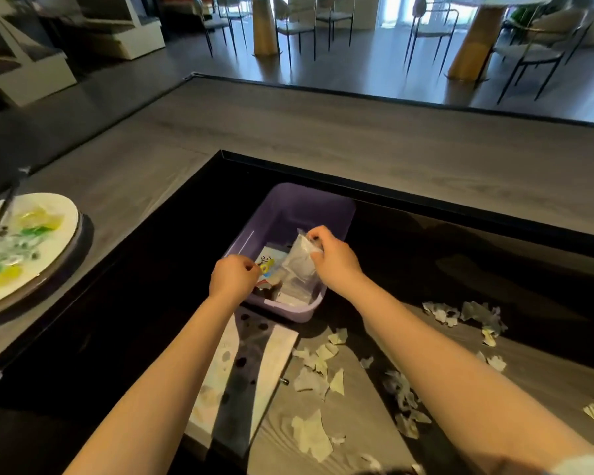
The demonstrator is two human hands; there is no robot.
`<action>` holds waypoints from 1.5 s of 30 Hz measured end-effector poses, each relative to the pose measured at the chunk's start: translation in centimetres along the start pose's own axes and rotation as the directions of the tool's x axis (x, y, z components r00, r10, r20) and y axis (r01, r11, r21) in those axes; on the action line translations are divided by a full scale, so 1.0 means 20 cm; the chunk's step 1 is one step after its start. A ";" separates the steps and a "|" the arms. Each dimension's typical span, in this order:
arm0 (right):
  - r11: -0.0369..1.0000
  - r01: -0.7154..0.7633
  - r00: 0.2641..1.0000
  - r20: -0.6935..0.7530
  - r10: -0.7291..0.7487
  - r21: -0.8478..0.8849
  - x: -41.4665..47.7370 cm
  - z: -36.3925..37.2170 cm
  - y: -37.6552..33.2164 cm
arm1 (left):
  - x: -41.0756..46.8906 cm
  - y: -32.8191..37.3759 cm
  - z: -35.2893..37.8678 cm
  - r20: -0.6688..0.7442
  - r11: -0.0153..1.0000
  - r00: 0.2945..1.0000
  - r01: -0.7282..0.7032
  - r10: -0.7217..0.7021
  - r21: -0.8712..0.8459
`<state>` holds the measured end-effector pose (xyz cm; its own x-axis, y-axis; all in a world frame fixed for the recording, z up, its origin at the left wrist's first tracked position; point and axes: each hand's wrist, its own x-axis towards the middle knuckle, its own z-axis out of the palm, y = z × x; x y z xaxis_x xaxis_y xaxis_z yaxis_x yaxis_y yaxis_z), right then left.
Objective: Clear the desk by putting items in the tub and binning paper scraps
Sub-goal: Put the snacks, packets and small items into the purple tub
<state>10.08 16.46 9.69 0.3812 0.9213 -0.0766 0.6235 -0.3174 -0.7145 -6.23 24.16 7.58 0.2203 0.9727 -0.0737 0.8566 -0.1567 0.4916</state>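
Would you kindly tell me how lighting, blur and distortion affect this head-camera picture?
Head view: the wide lens bows the desk edges; the plate at left is smeared by blur; the purple tub sits on a dark glossy panel that swallows detail; the far windows are blown out.

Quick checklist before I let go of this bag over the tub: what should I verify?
1. Grip of right hand on plastic bag: pinches its top edge, ok.
2. Bag above purple tub, inside the rim: ok.
3. Room in tub: far end bare, ok.
4. Whether left hand is free: fingers curled at the near rim, cannot tell.
5. Whether paper scraps are binned: many lie on the desk, not ok.
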 end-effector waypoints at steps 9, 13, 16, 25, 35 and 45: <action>0.962 0.003 0.913 0.394 0.109 -0.273 0.28 0.10 -0.03 | 0.22 0.00 0.07 0.268 0.958 0.964 -0.070 -0.008 0.279; 0.916 0.045 0.879 0.452 0.154 -0.398 0.31 0.17 0.01 | 0.28 -0.02 0.11 0.397 0.916 0.918 -0.141 -0.022 0.375; 0.840 0.119 0.878 0.452 0.161 -0.529 0.32 0.20 0.04 | 0.31 -0.04 0.14 0.421 0.907 0.906 -0.150 -0.033 0.394; 0.676 0.294 0.911 0.412 0.015 -0.675 0.29 0.25 0.09 | 0.28 -0.03 0.17 0.343 0.788 0.933 -0.292 0.111 0.541; 0.950 0.206 0.971 -0.073 -0.229 -0.233 -0.05 0.08 0.15 | -0.05 -0.02 0.10 -0.048 0.874 0.894 -0.422 0.445 0.240; 0.967 0.146 0.989 -0.005 -0.150 -0.207 -0.55 0.23 0.45 | -0.56 -0.25 0.29 -0.240 0.868 0.837 -0.494 0.492 0.059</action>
<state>8.42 4.55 0.99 0.2870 0.9573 0.0349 0.8001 -0.2195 -0.5582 -10.27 13.13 0.87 0.4938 0.7778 0.3888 0.6618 -0.6262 0.4121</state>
